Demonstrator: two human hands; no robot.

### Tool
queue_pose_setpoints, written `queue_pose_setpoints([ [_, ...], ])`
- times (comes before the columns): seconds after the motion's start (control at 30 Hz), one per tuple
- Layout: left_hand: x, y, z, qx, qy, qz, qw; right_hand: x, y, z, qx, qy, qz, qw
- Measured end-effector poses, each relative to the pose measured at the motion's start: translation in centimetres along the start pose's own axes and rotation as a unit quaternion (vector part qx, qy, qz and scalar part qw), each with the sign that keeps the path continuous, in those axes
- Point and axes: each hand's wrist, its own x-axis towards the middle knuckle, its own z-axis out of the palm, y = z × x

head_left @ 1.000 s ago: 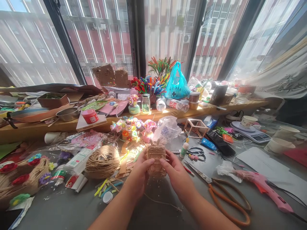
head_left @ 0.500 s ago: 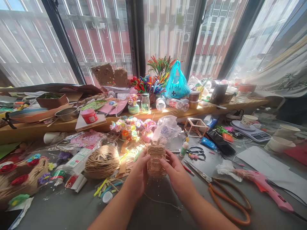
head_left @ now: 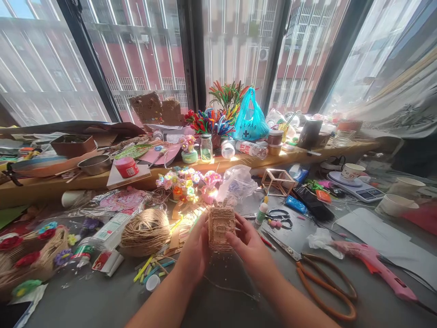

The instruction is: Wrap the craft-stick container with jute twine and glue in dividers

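Observation:
Between both hands, a small twine-wrapped box (head_left: 221, 229) is held upright above the grey table, its face brown inside a twine border, with two short stubs on top. My left hand (head_left: 195, 250) grips its left side, fingers mostly hidden behind it. My right hand (head_left: 251, 248) holds the right side, the thumb against the lower right of the face and the fingers behind the edge. Below them a thin loose strand of twine (head_left: 232, 289) lies on the table. A ball of twine (head_left: 145, 232) sits to the left of my left hand.
Large scissors (head_left: 324, 284) and a pink glue gun (head_left: 375, 264) lie at the right. Behind stand a glue bottle (head_left: 261, 214), black scissors (head_left: 280, 217), pastel flowers (head_left: 182, 182) and a wooden frame (head_left: 278, 183). A crowded wooden ledge (head_left: 191, 169) runs below the windows.
The right thumb has slid slightly down and left on the box's face. The left thumb has drawn back from the front toward the left edge. The box stays in both hands.

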Motion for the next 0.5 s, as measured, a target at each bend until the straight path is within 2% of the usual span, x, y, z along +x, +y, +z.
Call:
queue_pose_setpoints([
  [0.17,0.5,-0.5,-1.0,0.03,0.005,0.0,1.0,-0.3,1.3,-0.3,0.027,-0.014,-0.006,1.0],
  [0.2,0.6,-0.6,-1.3,0.05,0.024,0.021,0.998,-0.4,1.4,-0.4,0.031,-0.014,-0.009,0.999],
  [0.27,0.8,-0.9,-2.1,0.114,0.094,0.11,0.983,-0.4,1.7,-0.5,0.027,-0.007,-0.029,0.999],
  [0.3,0.8,-0.9,-2.6,0.159,0.141,0.177,0.961,-0.4,1.7,-0.6,0.017,0.004,-0.041,0.999],
  [0.33,0.8,-1.0,-3.1,0.218,0.186,0.241,0.927,-0.3,1.8,-0.8,-0.003,0.018,-0.053,0.998],
  [0.4,0.7,-1.0,-4.1,0.34,0.22,0.314,0.859,-0.3,2.1,-1.3,-0.076,0.048,-0.073,0.993],
  [0.43,0.7,-0.9,-4.5,0.368,0.228,0.332,0.838,-0.2,2.4,-1.6,-0.122,0.059,-0.084,0.987],
  [0.5,0.9,-0.9,-5.1,0.376,0.24,0.348,0.825,-0.1,3.0,-2.2,-0.209,0.065,-0.113,0.969],
])
